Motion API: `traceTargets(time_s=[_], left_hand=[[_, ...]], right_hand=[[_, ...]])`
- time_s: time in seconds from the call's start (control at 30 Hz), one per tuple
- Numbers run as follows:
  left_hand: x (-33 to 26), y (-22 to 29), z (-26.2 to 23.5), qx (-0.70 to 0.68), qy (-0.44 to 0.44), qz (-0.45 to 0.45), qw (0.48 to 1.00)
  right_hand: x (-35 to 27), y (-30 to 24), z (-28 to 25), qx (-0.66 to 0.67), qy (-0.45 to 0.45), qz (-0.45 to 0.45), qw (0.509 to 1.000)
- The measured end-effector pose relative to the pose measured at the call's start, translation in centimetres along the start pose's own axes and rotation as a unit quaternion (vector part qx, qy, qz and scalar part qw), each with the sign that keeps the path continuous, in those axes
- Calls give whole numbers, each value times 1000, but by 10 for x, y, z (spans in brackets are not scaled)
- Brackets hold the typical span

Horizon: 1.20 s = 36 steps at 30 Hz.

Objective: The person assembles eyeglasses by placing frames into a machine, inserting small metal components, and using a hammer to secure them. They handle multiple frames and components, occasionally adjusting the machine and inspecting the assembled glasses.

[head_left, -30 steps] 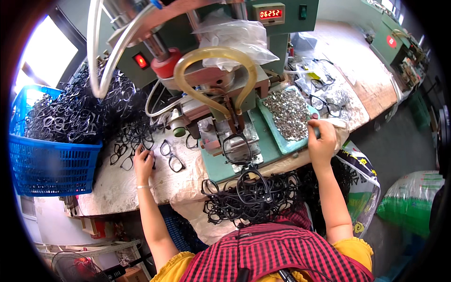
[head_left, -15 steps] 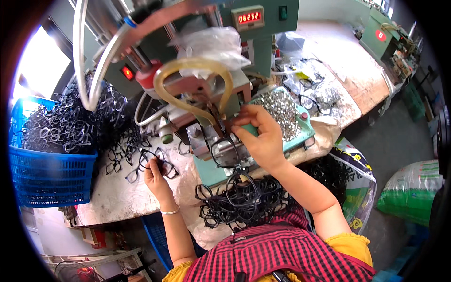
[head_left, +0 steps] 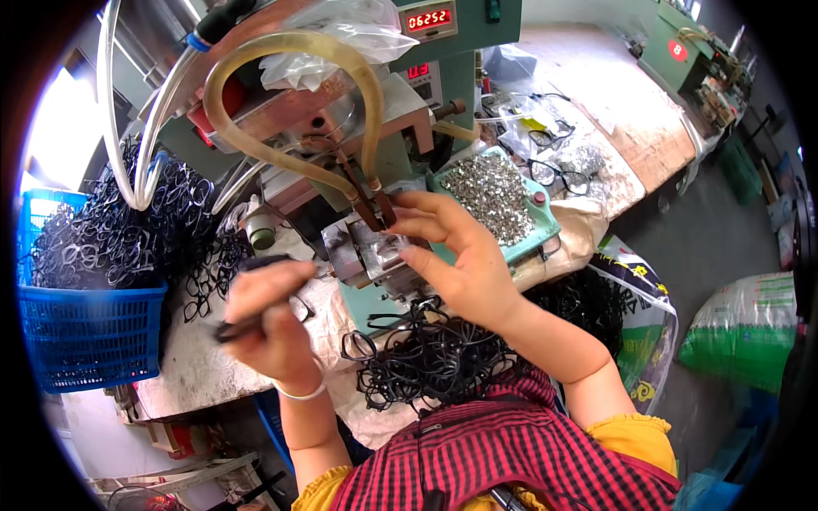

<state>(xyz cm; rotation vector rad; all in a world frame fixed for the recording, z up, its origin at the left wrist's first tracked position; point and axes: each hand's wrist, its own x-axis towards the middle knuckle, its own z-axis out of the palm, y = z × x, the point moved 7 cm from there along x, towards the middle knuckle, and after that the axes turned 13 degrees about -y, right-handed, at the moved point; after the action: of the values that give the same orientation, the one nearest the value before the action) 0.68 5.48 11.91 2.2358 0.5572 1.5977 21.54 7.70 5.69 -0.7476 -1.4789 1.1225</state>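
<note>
- Blue plastic basket (head_left: 89, 336) sits far left, heaped with dark eyeglass frames; more of the same pile (head_left: 162, 213) spills onto the bench just beside it.
- Left hand (head_left: 268, 319) is up over the bench edge, fingers curled closed around a black frame (head_left: 256, 294). It's a bit motion-blurred, so I can't tell exactly how the frame sits in the grip, but it's clearly off the table and in the hand.
- A bangle (head_left: 298, 392) is on that wrist.
- Middle of the shot is the green machine (head_left: 375, 162), with a yellowish hose (head_left: 281, 51) looping over the top and two thin copper-coloured prongs coming down from it.
- Below the prongs is a small metal block (head_left: 366, 255), right at the front of the machine.
- Right hand (head_left: 452, 255) is at that block, mostly open and spread, thumb and fingertips touching at the prongs and the block. Can't make out anything pinched in there, too small to tell.
- In the lap, just under the right hand, a tangle of black frames (head_left: 426, 358) lies on pale cloth.
- Right of the hand, a teal tray (head_left: 545, 226) full of tiny shiny metal parts.
- Further right, loose glasses (head_left: 558, 175) on the worn bench, and a green sack (head_left: 741, 328) down on the floor.
</note>
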Motion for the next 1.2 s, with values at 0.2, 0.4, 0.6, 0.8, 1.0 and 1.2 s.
traceTargets(time_s=[0.2, 0.4, 0.6, 0.8, 1.0, 1.2], left_hand=[[-14, 15, 74, 158, -206, 68, 963], [-21, 10, 77, 177, -198, 87, 960], [-14, 14, 80, 158, -293, -41, 942], [-72, 108, 34, -525, -466, 225, 676], [-56, 130, 78, -592, -483, 187, 617], [-23, 111, 29, -512, -483, 158, 693]], right_hand=[[-13, 55, -99, -553, 119, 48, 823], [-23, 75, -115, -562, 163, 19, 811], [36, 89, -85, -623, 83, 11, 778], [15, 83, -84, -651, 79, 30, 755], [-1, 65, -105, -568, 154, -51, 807], [-12, 50, -104, -466, 173, -67, 865]])
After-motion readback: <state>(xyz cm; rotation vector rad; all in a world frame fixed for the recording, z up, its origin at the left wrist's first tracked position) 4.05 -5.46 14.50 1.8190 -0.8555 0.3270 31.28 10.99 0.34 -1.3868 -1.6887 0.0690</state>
